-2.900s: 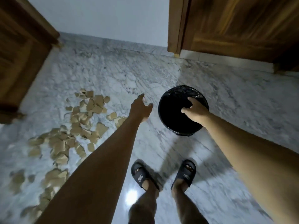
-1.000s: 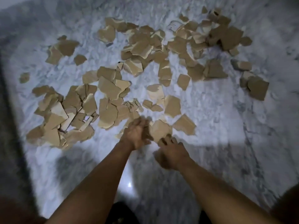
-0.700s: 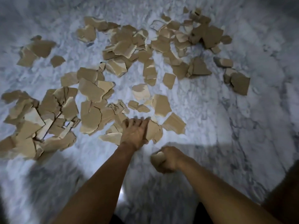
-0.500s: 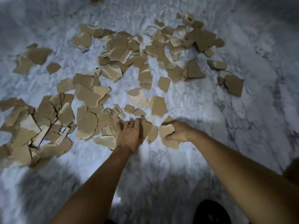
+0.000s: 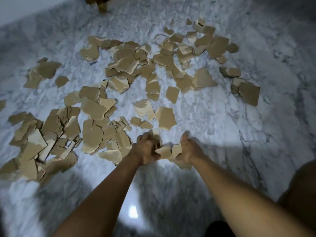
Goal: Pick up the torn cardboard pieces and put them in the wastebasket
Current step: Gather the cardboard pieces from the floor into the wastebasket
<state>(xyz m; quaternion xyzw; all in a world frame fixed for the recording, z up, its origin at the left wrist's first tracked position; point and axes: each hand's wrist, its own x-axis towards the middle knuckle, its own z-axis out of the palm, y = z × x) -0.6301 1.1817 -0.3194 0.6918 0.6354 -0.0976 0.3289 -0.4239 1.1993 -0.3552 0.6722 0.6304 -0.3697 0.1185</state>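
Note:
Several torn brown cardboard pieces (image 5: 93,107) lie scattered over the white marble floor (image 5: 213,120), from the far right to a dense heap at the left. My left hand (image 5: 147,150) and my right hand (image 5: 189,151) are close together near the lower middle of the spread. Each hand grips a few cardboard pieces (image 5: 164,152) bunched between them, just above the floor. The wastebasket is out of view.
A wooden furniture leg (image 5: 102,6) stands at the top edge. A dark shape (image 5: 220,229), possibly my sandal, shows at the bottom, and my knee (image 5: 302,190) is at the lower right. Bare floor stretches along the right side.
I turned from the black wastebasket and bent down to the pile. Both hands reached into the nearest pieces, gathered some, and drew together holding them.

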